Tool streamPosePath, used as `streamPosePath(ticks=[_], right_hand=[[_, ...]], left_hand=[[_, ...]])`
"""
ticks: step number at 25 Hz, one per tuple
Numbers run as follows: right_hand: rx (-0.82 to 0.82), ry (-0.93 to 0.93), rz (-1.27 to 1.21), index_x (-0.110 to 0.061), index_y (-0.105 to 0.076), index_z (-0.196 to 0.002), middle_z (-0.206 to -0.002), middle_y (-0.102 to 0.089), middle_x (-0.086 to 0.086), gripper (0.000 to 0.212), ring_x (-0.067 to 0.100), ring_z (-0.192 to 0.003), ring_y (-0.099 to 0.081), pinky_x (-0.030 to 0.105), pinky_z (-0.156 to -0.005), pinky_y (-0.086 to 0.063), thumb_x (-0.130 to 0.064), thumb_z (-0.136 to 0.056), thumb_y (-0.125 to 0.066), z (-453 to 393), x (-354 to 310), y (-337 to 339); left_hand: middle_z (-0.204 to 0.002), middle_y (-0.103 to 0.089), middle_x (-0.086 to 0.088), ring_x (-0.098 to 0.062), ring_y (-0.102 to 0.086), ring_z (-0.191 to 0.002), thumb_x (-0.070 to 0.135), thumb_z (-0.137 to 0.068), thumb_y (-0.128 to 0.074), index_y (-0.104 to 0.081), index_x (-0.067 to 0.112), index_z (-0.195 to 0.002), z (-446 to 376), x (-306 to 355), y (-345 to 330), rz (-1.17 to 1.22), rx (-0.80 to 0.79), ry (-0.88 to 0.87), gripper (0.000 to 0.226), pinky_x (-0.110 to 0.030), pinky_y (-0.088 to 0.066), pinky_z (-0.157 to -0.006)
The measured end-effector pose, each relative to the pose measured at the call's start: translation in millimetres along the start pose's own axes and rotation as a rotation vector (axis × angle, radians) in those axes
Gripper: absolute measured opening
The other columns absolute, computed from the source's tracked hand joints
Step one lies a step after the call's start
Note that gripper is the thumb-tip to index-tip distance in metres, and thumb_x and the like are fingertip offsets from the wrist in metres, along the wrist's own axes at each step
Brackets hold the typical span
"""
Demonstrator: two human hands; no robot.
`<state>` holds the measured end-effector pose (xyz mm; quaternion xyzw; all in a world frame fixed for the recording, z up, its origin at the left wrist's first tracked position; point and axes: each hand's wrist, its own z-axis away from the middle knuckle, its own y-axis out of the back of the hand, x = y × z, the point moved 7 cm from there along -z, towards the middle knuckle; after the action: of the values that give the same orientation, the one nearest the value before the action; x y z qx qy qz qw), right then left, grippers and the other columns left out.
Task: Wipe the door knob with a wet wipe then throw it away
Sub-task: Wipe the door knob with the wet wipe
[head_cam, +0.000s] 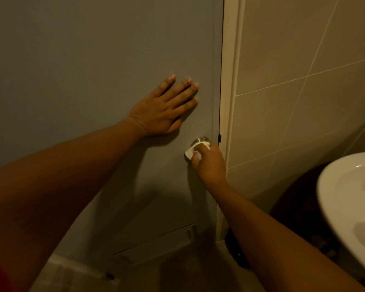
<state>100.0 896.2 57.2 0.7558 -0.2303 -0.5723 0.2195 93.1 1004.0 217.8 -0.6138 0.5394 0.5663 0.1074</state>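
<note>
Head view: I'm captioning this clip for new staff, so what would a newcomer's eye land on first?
First, the right hand pressing a crumpled white wet wipe onto the round silver metal door knob at the grey door's right edge. Next, the left hand spread flat on the door above and to the left of the knob. A white ceramic sink sits far right.

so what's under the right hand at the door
The right hand presses a white wet wipe against the metal door knob. Only the knob's top shows; its lower part is covered by wipe and fingers.

Dim warm light, soft arm shadows on door (72, 60) — edges bowed, slightly blurred
</note>
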Motion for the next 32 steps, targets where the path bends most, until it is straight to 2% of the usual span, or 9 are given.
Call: streamPosePath(ticks=[4,7,9,12,16,20,24,29,32], right_hand=[[0.146,-0.636,-1.033,-0.016,-0.062,-0.116,-0.099,-0.061,-0.005,0.03,0.013,-0.087,-0.062,0.009,-0.047,-0.05,-0.02,-0.087,-0.069,10.2,24.8,-15.9],[0.118,-0.929,-1.832,-0.012,-0.058,-0.126,-0.124,-0.061,0.018,0.047,0.031,-0.103,-0.065,0.028,-0.059,-0.061,-0.031,-0.085,-0.07,17.1,15.3,-45.2],[0.208,-1.021,-2.088,-0.011,-0.053,-0.13,-0.126,-0.058,0.021,0.051,0.035,-0.105,-0.064,0.035,-0.068,-0.063,-0.037,-0.087,-0.066,19.0,13.3,-52.8],[0.179,-0.901,-1.817,-0.016,-0.055,-0.129,-0.125,-0.06,0.017,0.047,0.033,-0.105,-0.064,0.037,-0.074,-0.06,-0.044,-0.091,-0.058,13.0,11.5,-46.7],[0.167,-0.46,-0.742,-0.018,-0.055,-0.126,-0.122,-0.047,-0.003,0.032,0.012,-0.093,-0.054,0.006,-0.048,-0.048,-0.024,-0.095,-0.057,11.1,7.3,-6.8],[0.026,-0.231,-0.496,-0.019,-0.052,-0.124,-0.1,-0.044,-0.022,0.034,0.005,-0.096,-0.053,-0.003,-0.047,-0.039,-0.022,-0.091,-0.062,5.1,9.2,-6.0],[0.153,-0.373,-0.671,-0.018,-0.055,-0.122,-0.111,-0.049,-0.008,0.038,0.008,-0.091,-0.051,0.0,-0.043,-0.042,-0.018,-0.087,-0.068,8.3,11.9,0.7],[0.067,-0.919,-1.835,-0.01,-0.058,-0.119,-0.128,-0.054,0.018,0.035,0.031,-0.102,-0.061,0.031,-0.069,-0.062,-0.023,-0.087,-0.066,18.1,12.1,-37.7],[0.07,-0.948,-1.992,-0.007,-0.059,-0.115,-0.123,-0.057,0.02,0.034,0.029,-0.094,-0.063,0.028,-0.061,-0.06,-0.026,-0.087,-0.062,18.0,10.4,-39.4]], left_hand=[[-0.156,-0.032,-0.016,-0.036,-0.03,-0.145,0.04,-0.094,-0.036,-0.032,0.014,-0.15,-0.5,-0.2,0.6,-0.005,0.01,-0.001,0.061,-0.051,-0.013,-0.117],[-0.156,-0.032,-0.017,-0.036,-0.03,-0.145,0.04,-0.094,-0.035,-0.031,0.013,-0.15,-0.3,0.4,-0.5,-0.015,0.009,-0.003,0.062,-0.051,-0.013,-0.117],[-0.157,-0.031,-0.017,-0.036,-0.029,-0.145,0.04,-0.094,-0.036,-0.03,0.013,-0.15,0.0,0.1,-1.3,-0.016,0.002,-0.007,0.062,-0.051,-0.012,-0.117],[-0.157,-0.031,-0.017,-0.036,-0.029,-0.145,0.04,-0.094,-0.037,-0.03,0.013,-0.151,-0.7,0.7,-0.8,-0.008,-0.002,-0.005,0.063,-0.05,-0.011,-0.117],[-0.158,-0.028,-0.017,-0.036,-0.026,-0.146,0.041,-0.095,-0.034,-0.028,0.013,-0.151,-0.3,-0.4,-1.3,-0.008,-0.009,0.001,0.063,-0.05,-0.01,-0.118],[-0.158,-0.029,-0.016,-0.036,-0.027,-0.146,0.041,-0.095,-0.034,-0.029,0.014,-0.151,0.1,-0.4,-1.1,-0.007,-0.018,0.005,0.062,-0.05,-0.013,-0.118],[-0.157,-0.03,-0.017,-0.036,-0.028,-0.146,0.041,-0.095,-0.035,-0.03,0.014,-0.151,1.2,-1.2,-0.4,-0.003,-0.017,0.003,0.062,-0.049,-0.01,-0.118],[-0.157,-0.031,-0.017,-0.036,-0.029,-0.145,0.039,-0.094,-0.037,-0.032,0.013,-0.15,0.4,-0.1,-0.2,0.01,-0.013,0.005,0.062,-0.05,-0.011,-0.117],[-0.157,-0.031,-0.017,-0.036,-0.028,-0.146,0.04,-0.092,-0.039,-0.032,0.013,-0.15,0.9,-0.5,-0.7,0.015,-0.018,0.006,0.064,-0.051,-0.013,-0.118]])
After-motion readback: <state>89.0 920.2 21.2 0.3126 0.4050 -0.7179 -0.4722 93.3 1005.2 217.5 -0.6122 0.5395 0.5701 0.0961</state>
